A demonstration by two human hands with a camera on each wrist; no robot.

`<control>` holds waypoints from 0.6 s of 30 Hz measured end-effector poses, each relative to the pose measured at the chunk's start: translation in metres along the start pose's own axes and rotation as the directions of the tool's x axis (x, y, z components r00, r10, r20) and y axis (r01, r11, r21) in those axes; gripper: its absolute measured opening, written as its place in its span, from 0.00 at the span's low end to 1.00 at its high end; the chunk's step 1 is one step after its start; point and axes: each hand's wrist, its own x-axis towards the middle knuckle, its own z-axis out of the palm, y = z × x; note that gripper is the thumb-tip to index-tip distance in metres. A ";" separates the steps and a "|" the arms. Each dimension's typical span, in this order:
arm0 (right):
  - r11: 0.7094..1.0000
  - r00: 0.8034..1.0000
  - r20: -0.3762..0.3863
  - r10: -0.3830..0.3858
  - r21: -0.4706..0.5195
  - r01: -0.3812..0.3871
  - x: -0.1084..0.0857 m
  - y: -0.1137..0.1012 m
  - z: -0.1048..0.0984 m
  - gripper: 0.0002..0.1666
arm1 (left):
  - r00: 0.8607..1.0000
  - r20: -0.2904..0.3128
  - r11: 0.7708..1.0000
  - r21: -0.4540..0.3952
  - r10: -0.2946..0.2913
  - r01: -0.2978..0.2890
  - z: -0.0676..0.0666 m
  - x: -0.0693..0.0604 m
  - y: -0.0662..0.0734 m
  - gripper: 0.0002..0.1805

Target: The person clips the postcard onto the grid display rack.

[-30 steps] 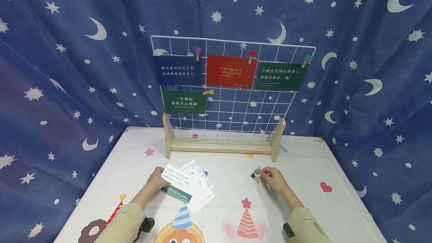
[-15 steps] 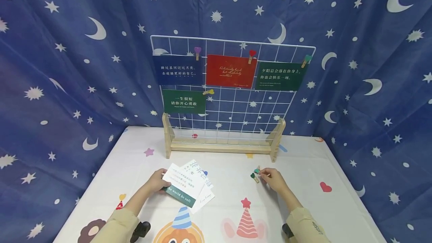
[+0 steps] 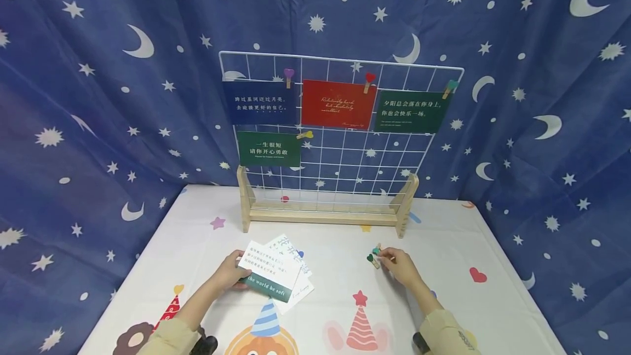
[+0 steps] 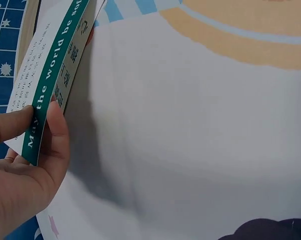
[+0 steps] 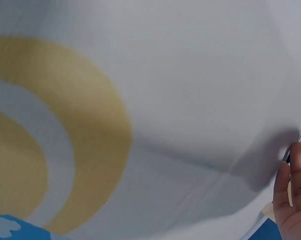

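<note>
The green-banded card (image 3: 270, 274), pinched by the left hand (image 3: 229, 272) above the tablecloth (image 3: 335, 273), is now turned more fully into view, suggesting sorting; whether the clips (image 3: 371, 258) are gripped by the right hand (image 3: 401, 267) cannot be told.

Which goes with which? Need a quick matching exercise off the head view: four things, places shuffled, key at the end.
Things
1. White card with a green band
2. Plain red rectangular card
3. Dark blue rectangular card
4. Yellow heart-topped wooden clip

Places
A. Middle of the top row on the white wire rack with wooden base
B. Upper right corner of the lower-row green card
C. Between thumb and fingers of the left hand
D. Left end of the rack's top row

Pairs: 1-C, 2-A, 3-D, 4-B
</note>
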 end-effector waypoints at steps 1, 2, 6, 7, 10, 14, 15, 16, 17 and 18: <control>1.000 1.000 -0.005 0.017 -0.008 -0.017 0.000 -0.002 0.001 0.09 | 1.000 -0.003 1.000 -0.003 0.009 -0.009 0.000 0.000 0.000 0.28; 0.997 0.997 -0.010 0.076 -0.023 -0.076 -0.001 -0.009 0.001 0.08 | 1.000 -0.005 1.000 -0.005 0.019 -0.019 0.000 -0.001 0.000 0.28; 0.986 0.989 -0.032 0.143 -0.078 -0.146 -0.001 -0.017 0.005 0.07 | 0.998 -0.019 0.999 -0.005 0.053 -0.054 0.000 -0.003 0.002 0.26; 0.984 0.988 -0.041 0.149 -0.094 -0.152 -0.001 -0.018 0.006 0.07 | 0.998 -0.020 0.998 -0.004 0.058 -0.058 0.000 -0.004 0.003 0.25; 0.979 0.988 -0.058 0.147 -0.133 -0.153 0.000 -0.017 0.008 0.07 | 0.998 -0.030 0.998 -0.004 0.057 -0.057 0.001 -0.006 0.004 0.25; 0.977 0.988 -0.064 0.137 -0.156 -0.146 0.000 -0.015 0.009 0.07 | 0.997 -0.047 0.998 -0.019 0.057 -0.058 0.003 -0.008 0.003 0.25; 0.976 0.988 -0.067 0.136 -0.161 -0.145 -0.001 -0.015 0.009 0.07 | 0.997 -0.047 0.997 -0.029 0.064 -0.065 0.004 -0.008 0.002 0.24; 0.976 0.988 -0.071 0.134 -0.164 -0.144 -0.001 -0.016 0.009 0.07 | 0.997 -0.049 0.997 -0.044 0.067 -0.069 0.004 -0.008 0.002 0.24; 0.975 0.988 -0.076 0.131 -0.170 -0.143 -0.001 -0.017 0.010 0.07 | 0.996 -0.053 0.996 -0.059 0.069 -0.072 0.005 -0.008 0.001 0.24; 0.975 0.988 -0.080 0.129 -0.174 -0.141 -0.002 -0.018 0.010 0.07 | 0.996 -0.055 0.994 -0.076 0.071 -0.075 0.006 -0.008 0.001 0.24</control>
